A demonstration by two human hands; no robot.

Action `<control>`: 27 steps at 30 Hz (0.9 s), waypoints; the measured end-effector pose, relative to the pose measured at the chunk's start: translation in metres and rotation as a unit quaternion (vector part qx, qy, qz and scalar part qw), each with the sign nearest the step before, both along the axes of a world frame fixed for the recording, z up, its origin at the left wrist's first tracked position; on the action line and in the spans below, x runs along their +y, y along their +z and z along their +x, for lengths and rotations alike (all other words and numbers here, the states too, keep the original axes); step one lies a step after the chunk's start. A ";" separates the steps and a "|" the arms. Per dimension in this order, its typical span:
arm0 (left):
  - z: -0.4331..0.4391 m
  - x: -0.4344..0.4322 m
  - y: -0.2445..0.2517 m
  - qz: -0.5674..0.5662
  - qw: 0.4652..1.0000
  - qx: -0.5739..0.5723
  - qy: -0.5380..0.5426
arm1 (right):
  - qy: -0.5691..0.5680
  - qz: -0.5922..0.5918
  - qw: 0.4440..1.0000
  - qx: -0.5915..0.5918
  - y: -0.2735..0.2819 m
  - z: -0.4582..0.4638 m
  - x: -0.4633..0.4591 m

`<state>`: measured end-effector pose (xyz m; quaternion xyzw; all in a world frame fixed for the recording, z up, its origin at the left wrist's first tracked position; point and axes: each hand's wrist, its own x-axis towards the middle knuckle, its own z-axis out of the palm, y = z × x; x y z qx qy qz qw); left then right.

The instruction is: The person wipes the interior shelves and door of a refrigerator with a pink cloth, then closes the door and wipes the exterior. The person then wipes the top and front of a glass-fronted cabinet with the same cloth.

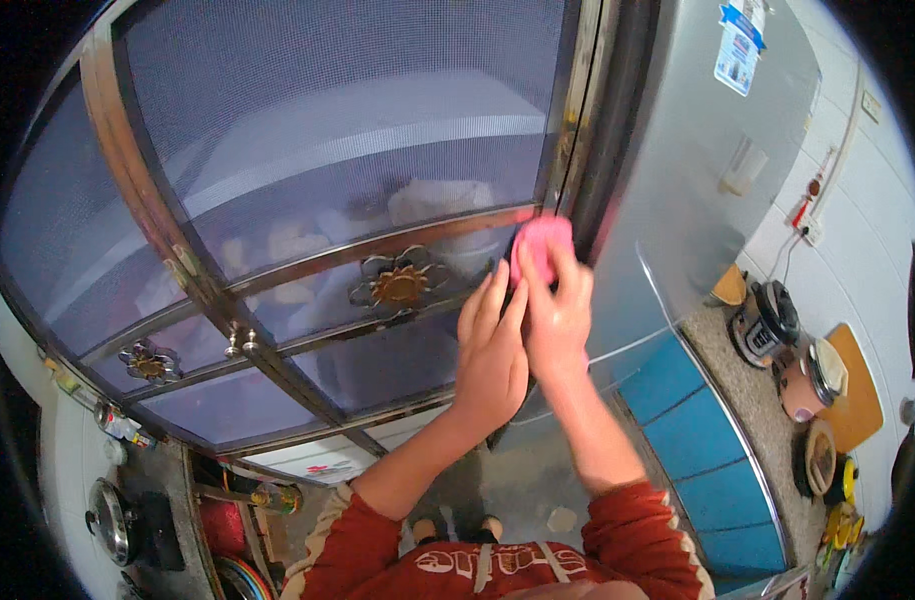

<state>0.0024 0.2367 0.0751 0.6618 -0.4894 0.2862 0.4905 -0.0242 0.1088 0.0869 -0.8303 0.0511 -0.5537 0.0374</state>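
A pink cloth [549, 238] is pressed against the right edge of a screened cabinet door [352, 112], where the frame rails meet. Over the cloth lies my right hand [561, 315], its fingers holding it. Close beside it, on the left, my left hand [493, 341] has its fingers stretched toward the cloth; whether they grip anything is hidden. The door has a metal frame, mesh above and smaller panes below. A flower-shaped ornament [399, 287] sits in the pane left of my hands, and two small knobs [241, 341] are on the middle frame posts.
A grey refrigerator [675, 150] stands close on the right. Beyond it a counter [716, 345] over blue tiles [697, 435] holds jars and a wooden board [853, 390]. At lower left, a lidded pot [112, 521] stands on another counter. A bottle [277, 496] lies below the cabinet.
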 end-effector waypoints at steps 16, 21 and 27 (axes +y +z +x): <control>0.014 0.004 0.018 0.031 0.998 -0.015 -0.058 | -0.014 -0.002 0.990 -0.139 0.017 0.018 -0.013; 0.021 0.012 0.024 0.031 0.998 -0.031 -0.055 | 0.004 0.006 0.991 -0.133 -0.015 0.016 -0.008; 0.027 0.015 0.047 0.013 0.996 -0.062 -0.069 | -0.037 -0.039 0.985 -0.165 0.117 0.026 -0.019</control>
